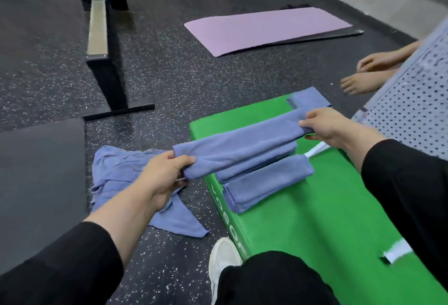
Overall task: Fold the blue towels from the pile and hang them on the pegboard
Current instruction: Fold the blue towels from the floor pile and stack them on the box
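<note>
A folded blue towel (pixel 242 144) hangs stretched between my hands above the green padded box (pixel 315 220). My left hand (pixel 162 174) grips its near end; my right hand (pixel 327 127) pinches its far end. Under it lie two folded blue towels (pixel 266 181) side by side on the box, and a third folded towel (pixel 309 98) sits at the box's far corner. The pile of unfolded blue towels (pixel 121 171) lies crumpled on the floor left of the box. The grey pegboard (pixel 417 111) leans at the right edge.
Another person's bare feet (pixel 363 74) rest on the floor beside the pegboard. A purple mat (pixel 266 28) lies beyond. A black bench frame (pixel 106 62) stands at the left, a dark mat (pixel 41 171) beside the pile. My white shoe (pixel 223 256) is near the box.
</note>
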Available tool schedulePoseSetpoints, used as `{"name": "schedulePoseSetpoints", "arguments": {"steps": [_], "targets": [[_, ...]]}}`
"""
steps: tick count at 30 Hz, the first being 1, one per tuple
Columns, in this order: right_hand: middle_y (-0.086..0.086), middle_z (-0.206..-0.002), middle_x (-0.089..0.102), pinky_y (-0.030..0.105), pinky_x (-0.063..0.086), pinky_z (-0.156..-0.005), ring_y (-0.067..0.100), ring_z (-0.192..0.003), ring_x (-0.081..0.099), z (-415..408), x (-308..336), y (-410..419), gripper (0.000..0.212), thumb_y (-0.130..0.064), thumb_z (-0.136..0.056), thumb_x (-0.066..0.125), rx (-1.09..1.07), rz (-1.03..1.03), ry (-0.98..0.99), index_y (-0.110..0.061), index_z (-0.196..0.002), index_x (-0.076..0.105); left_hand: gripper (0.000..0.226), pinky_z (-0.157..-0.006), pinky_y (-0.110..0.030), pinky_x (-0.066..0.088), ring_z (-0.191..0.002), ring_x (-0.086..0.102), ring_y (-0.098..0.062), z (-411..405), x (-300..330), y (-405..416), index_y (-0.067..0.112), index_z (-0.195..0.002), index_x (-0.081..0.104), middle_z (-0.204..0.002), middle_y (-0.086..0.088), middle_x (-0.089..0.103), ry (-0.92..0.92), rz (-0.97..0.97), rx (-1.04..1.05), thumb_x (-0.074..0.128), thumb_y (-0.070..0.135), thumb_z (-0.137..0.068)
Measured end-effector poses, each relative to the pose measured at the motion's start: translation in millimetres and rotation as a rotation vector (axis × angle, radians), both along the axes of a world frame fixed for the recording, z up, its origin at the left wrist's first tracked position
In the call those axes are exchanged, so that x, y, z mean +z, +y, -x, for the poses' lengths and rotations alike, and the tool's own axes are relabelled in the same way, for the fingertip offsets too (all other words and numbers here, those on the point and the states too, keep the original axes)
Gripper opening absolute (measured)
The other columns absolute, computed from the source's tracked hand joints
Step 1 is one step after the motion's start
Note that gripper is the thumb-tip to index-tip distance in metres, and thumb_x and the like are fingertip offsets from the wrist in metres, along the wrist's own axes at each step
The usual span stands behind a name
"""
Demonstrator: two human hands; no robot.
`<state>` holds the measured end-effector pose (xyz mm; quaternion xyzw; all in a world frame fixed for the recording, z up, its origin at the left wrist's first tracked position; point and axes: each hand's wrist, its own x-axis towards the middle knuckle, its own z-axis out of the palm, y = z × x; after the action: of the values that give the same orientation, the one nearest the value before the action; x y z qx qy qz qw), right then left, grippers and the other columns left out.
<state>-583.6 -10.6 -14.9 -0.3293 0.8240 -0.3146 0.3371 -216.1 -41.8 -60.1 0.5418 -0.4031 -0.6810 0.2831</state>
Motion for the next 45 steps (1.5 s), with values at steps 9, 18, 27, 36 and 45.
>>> {"name": "schedulePoseSetpoints", "arguments": {"steps": [9,18,27,36,45], "targets": [[0.023,-0.095,0.063,0.056,0.057,-0.086,0.035,-0.088,0.061,86.5,-113.7,-44.0,0.012,-0.009,-0.095,0.066,0.004,-0.175,0.276,0.003,-0.098,0.066,0.016,-0.053,-0.028,0.042,-0.058,0.048,-0.015,81.9,-103.3,-41.5,0.015,-0.089,0.055,-0.074,-0.004,0.058,-0.127,-0.049,-0.045,0.070,0.010,-0.091],[0.027,-0.128,0.061,0.045,0.047,-0.098,0.042,-0.118,0.058,82.1,-163.3,-65.5,0.052,-0.035,-0.094,0.068,0.161,-0.230,0.675,0.000,-0.132,0.059,0.053,-0.105,-0.051,0.038,-0.131,0.046,-0.034,110.2,-141.9,-56.7,0.022,-0.143,0.052,-0.145,-0.007,0.048,-0.962,0.609,-0.382,0.060,0.043,-0.095],[0.020,-0.136,0.060,0.042,0.048,-0.101,0.036,-0.122,0.059,27.9,-186.2,-72.2,0.060,-0.046,-0.095,0.064,0.434,-0.468,0.649,-0.005,-0.138,0.054,0.031,-0.089,-0.039,0.033,-0.118,0.054,-0.017,114.0,-159.4,-50.8,0.024,-0.102,0.065,-0.112,0.010,0.059,-0.967,0.844,-0.850,0.035,0.031,-0.105],[0.020,-0.135,0.060,0.046,0.048,-0.101,0.038,-0.122,0.058,-20.5,-177.2,-84.8,0.046,-0.032,-0.096,0.062,0.432,-0.256,0.686,-0.003,-0.131,0.059,0.032,-0.106,-0.042,0.045,-0.127,0.058,-0.026,71.9,-150.3,-54.7,0.016,-0.129,0.067,-0.135,-0.002,0.065,-0.778,0.806,-0.684,0.053,0.025,-0.101],[0.015,-0.139,0.059,0.038,0.047,-0.101,0.034,-0.125,0.056,-214.5,-117.3,-144.0,0.044,-0.036,-0.101,0.056,1.026,-0.200,0.679,-0.013,-0.139,0.055,0.030,-0.086,-0.037,0.050,-0.113,0.062,-0.029,-82.0,-97.3,-77.9,0.017,-0.122,0.066,-0.122,-0.005,0.068,-1.028,0.633,-0.645,0.046,0.032,-0.105]]}}
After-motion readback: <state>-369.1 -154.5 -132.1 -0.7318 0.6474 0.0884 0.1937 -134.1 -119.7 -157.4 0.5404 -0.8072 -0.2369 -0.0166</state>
